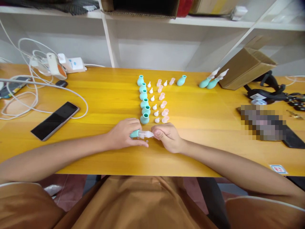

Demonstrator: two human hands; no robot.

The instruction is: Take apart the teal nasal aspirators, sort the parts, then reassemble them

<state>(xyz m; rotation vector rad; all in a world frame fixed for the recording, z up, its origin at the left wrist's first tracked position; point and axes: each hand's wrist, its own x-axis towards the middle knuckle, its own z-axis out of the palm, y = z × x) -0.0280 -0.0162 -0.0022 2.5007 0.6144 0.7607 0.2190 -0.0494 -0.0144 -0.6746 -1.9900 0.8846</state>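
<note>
My left hand (126, 133) is wrapped round the teal bulb of a nasal aspirator (143, 134), which lies sideways with its clear tube and pale tip pointing right. My right hand (168, 136) is closed in a pinch at that tip. A few tiny clear bits (147, 141) lie on the table just below the tube. Beyond my hands stands a column of teal bulbs (145, 118) with open mouths. Beside them run a column of small white tips (156, 113) and a column of clear pinkish cups (165, 112). One more teal bulb (181, 80) lies tilted at the back.
Two assembled aspirators (213, 83) lean by an open cardboard box (247, 66) at the back right. A phone (56, 121) and white cables (35, 82) with chargers occupy the left. Black straps (269, 89) and a blurred-out item (262, 122) are at the right.
</note>
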